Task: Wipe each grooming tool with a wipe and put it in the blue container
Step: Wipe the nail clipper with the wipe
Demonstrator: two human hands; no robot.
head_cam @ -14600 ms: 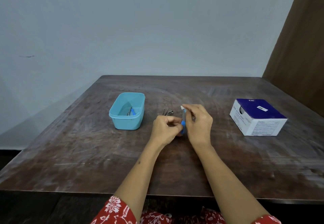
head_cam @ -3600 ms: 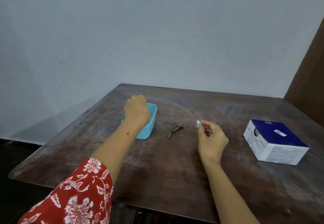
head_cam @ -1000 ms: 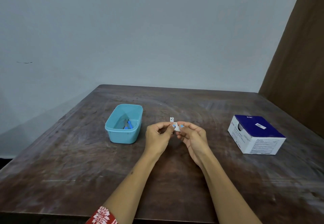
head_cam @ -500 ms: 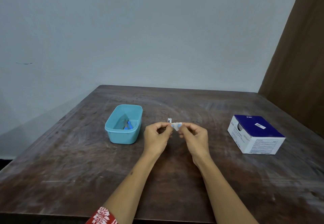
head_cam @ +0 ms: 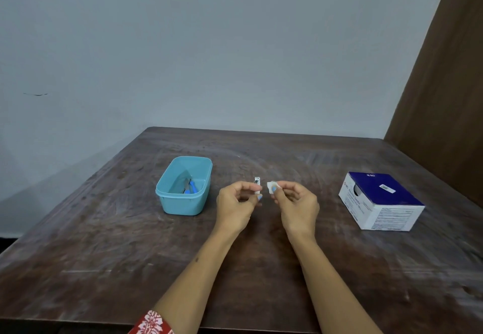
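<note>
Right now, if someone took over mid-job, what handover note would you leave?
Left hand pinches the small metal clipper, upright above the table.
Right hand pinches the wipe, just apart from the clipper.
Blue container sits left of the hands and already holds tools.
Wipe box is at right.
Left to do: put the clipper in the container. No other tools show on the table.

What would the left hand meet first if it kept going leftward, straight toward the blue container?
Nothing lies between them: the left hand, pinching the nail clipper, would cross bare table and meet the blue container at its near right wall, though its height above the table is unclear.
</note>
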